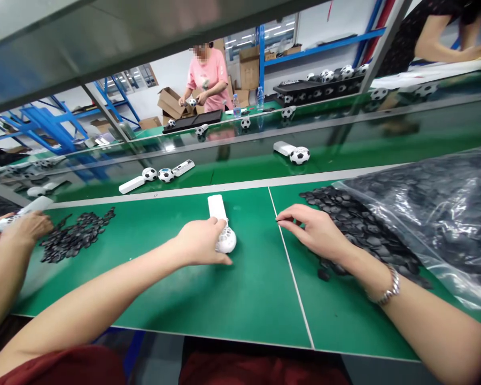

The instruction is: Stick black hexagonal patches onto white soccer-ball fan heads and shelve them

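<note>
My left hand (200, 241) is curled around the round head of a white handheld fan (217, 207), which lies on the green worktable (256, 299). Its thumb is stretched out below the head, and its other fingers partly cover the fan. To the right, my right hand (318, 231) is closed in a pinch, with a small black piece (278, 218) showing at the fingertips. Beside that hand spreads a pile of flat black pieces (361, 227). A silver bracelet is on the right wrist.
A clear plastic bag (436, 214) of black pieces lies at right. Several football-patterned fans, one a white fan (300, 155), lie on the belt (232, 166) beyond the table edge. At left, a co-worker's hands (28, 227) hold a fan beside another black pile (78, 235). A person in pink (212, 77) stands opposite.
</note>
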Demonstrator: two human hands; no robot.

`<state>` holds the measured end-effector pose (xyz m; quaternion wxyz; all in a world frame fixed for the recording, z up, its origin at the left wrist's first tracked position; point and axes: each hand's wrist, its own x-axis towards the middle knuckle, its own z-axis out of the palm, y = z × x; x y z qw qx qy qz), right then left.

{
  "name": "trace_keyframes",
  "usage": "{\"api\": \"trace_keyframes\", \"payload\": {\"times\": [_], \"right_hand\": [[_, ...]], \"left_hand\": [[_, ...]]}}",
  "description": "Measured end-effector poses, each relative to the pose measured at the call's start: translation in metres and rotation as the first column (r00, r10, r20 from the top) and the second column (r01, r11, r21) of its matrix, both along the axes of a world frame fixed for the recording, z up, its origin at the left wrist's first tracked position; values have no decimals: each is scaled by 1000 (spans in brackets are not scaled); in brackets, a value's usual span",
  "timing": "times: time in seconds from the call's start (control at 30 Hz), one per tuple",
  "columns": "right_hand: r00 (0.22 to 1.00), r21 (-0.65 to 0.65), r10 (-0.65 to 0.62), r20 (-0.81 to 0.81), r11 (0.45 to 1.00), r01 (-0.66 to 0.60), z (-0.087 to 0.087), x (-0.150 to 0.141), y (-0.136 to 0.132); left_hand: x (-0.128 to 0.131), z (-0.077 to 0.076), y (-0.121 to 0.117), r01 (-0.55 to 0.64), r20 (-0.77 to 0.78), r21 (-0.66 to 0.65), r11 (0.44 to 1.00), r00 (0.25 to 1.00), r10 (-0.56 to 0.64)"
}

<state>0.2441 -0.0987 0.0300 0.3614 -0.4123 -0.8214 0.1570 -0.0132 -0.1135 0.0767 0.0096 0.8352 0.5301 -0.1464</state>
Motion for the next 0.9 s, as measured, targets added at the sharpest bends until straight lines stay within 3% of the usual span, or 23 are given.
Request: {"api": "trace_keyframes", "payload": {"times": [0.07, 0.13, 0.23, 0.3, 0.4, 0.6, 0.77, 0.9], "right_hand": [[999, -28, -21, -28, 999, 20, 1, 0, 0], [998, -64, -35, -59, 997, 31, 1, -1, 0], [994, -113, -27, -102, 994, 16, -1, -2, 0], [990, -152, -20, -139, 988, -1, -2, -3, 0], [977, -233, -33, -213, 972, -18, -2, -4, 0], [959, -332, 15, -283, 937, -112, -1, -7, -3], [982, -217, 117, -148, 965, -147, -6, -12, -9], [992, -86, 124, -22, 988, -125, -12, -19, -13]], "left_hand": [[-9, 8, 7, 161, 59, -19, 987, 985, -159], [-15, 8, 19, 292, 92, 49, 955, 951, -295], [-12, -8, 35, 376, 221, 37, 926, 900, -375], [-1, -23, 40, 334, 356, 2, 943, 881, -313], [20, -40, 33, 180, 490, 54, 982, 852, -184], [51, -47, 13, 51, 553, 102, 994, 827, -99], [60, -48, 3, -45, 533, 130, 990, 846, -32], [56, -45, 2, 9, 557, 49, 999, 830, -35]]}}
